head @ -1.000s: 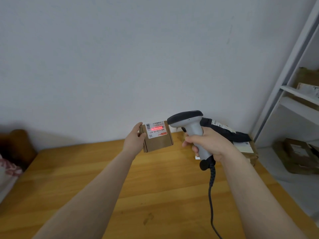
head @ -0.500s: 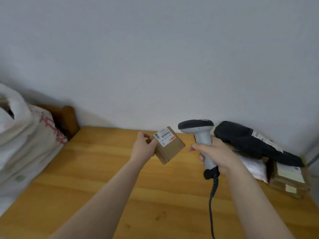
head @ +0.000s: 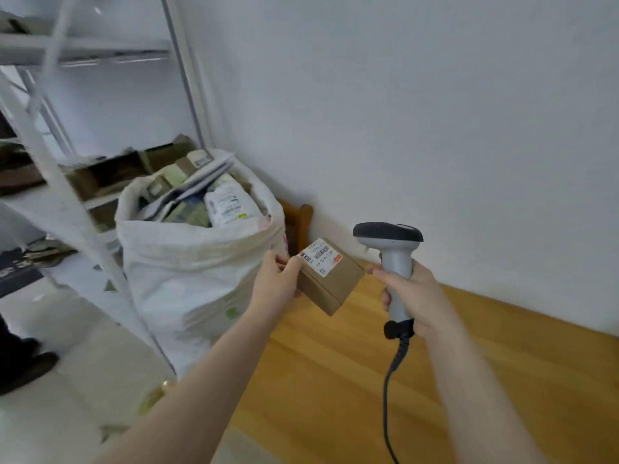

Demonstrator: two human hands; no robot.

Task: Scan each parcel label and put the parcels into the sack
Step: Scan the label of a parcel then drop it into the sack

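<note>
We hold the small brown parcel [head: 330, 279] in our left hand [head: 276, 284]. The thumb lies on its upper edge and the fingers curl round its left end, so it hangs tilted in the air, above the far left end of the wooden table [head: 368, 380]. Its white label [head: 320, 256] faces up, showing barcodes and a small orange patch.

At three o'clock from the parcel, just beside it and apart from it, our right hand [head: 413, 296] is wrapped tight round the grey handle of the barcode scanner [head: 392, 249]. The scanner's dark head sits above the hand at twelve o'clock. A black cable [head: 390, 390] drops from the handle's butt toward six o'clock and runs off the lower edge.

At nine o'clock from the parcel stands the white woven sack [head: 197, 272], on the floor beside the table's end. The parcel is outside it, near its right wall. The sack's mouth is open and packed to the brim with boxes and a white mailer [head: 227, 204].

Beyond the sack, at ten o'clock, a white metal rack [head: 50, 155] carries cardboard boxes, blurred. A plain pale wall [head: 435, 112] fills twelve to three o'clock.
</note>
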